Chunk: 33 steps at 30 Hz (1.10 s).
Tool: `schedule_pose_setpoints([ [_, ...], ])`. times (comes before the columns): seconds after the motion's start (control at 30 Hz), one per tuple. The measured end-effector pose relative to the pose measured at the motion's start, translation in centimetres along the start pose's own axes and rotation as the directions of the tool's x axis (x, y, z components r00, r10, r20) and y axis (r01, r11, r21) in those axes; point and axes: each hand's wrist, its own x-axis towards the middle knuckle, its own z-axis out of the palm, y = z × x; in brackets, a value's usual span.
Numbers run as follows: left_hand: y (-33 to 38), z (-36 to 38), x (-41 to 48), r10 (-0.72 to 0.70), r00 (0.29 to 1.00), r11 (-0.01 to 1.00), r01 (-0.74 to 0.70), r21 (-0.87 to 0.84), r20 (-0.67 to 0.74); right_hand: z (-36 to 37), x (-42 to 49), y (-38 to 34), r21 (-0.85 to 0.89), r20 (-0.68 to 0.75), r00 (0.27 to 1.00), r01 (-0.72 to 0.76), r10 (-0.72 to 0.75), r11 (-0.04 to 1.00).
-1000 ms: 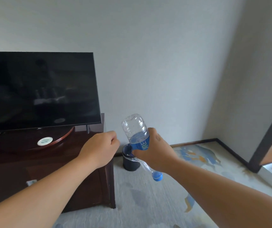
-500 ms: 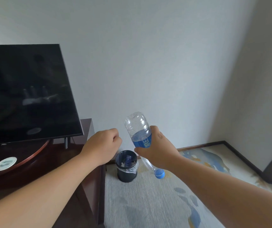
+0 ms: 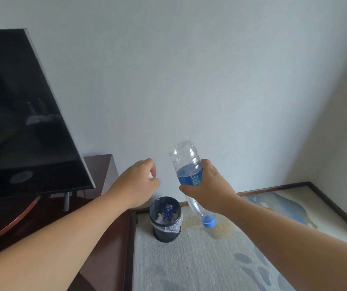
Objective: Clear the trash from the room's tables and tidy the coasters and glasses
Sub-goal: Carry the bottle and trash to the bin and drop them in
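My right hand (image 3: 207,186) grips a clear plastic bottle (image 3: 186,162) with a blue label, held upside down so its blue cap (image 3: 208,221) points at the floor. My left hand (image 3: 138,183) is a closed fist with a bit of white showing between the fingers; what it holds I cannot tell. Both hands hover above and slightly in front of a small black trash bin (image 3: 166,220) with a clear liner, standing on the carpet by the wall. A blue item and some white scraps lie inside the bin.
A dark wooden TV cabinet (image 3: 107,238) stands at the left, its corner close to the bin. A black television (image 3: 21,114) on a round stand sits on it. Patterned carpet (image 3: 200,259) covers the floor, and the room's corner is at the right.
The view has moved closer to the bin and turned right, pushing the television further left. Both hands stay raised with the bottle still inverted, now nearer over the bin.
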Motion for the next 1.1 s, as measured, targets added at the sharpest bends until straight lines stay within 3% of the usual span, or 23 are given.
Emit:
schedule_pose_setpoints([
  [0.27, -6.2, 1.6, 13.1, 0.054, 0.998, 0.995, -0.052, -0.089, 0.018, 0.7, 12.5, 1.0, -0.038, -0.033, 0.999, -0.043, 0.041, 0.998],
  [0.47, -9.2, 4.7, 19.6, 0.021, 0.999, 0.997, -0.017, -0.079, 0.046, 3.0, 19.5, 3.1, -0.014, 0.04, 0.999, -0.031, 0.031, 0.999],
  [0.87, -12.6, 12.6, 30.6, -0.273, 0.948, 0.955, 0.287, -0.07, 0.165, 6.3, 35.4, 10.3, 0.037, 0.288, 0.958, -0.013, 0.002, 0.999],
  [1.1, -15.9, 15.2, 33.1, -0.395, 0.905, 0.907, 0.412, -0.087, 0.158, 9.7, 41.1, 11.8, 0.009, 0.394, 0.919, 0.03, -0.031, 0.999],
])
